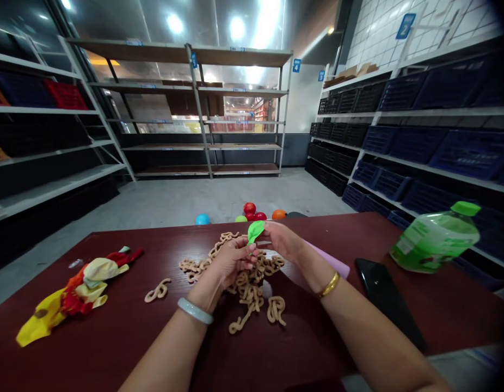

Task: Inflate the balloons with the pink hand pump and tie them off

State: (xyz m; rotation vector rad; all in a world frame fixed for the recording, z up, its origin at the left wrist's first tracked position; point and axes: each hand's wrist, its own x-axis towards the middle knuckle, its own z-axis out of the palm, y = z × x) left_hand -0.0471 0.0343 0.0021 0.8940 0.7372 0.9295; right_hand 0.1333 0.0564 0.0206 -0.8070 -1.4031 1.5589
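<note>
Both my hands meet above the middle of a dark red table (125, 348). A small green uninflated balloon (254, 231) is pinched between them. My left hand (234, 262) is curled shut around its lower end, a pale bangle on the wrist. My right hand (278, 240) grips the balloon's upper part with closed fingers, a gold bangle on that wrist. Under the hands lies a pile of tan rope-like loops (252, 286), with one loose loop (157, 291) to the left.
A heap of yellow and red deflated balloons (78, 291) lies at the table's left. A black phone (388, 305) and a green bottle (437, 239) sit at the right, a pink sheet (336, 264) beside my right arm. Inflated balloons (252, 213) rest on the floor beyond; shelving surrounds.
</note>
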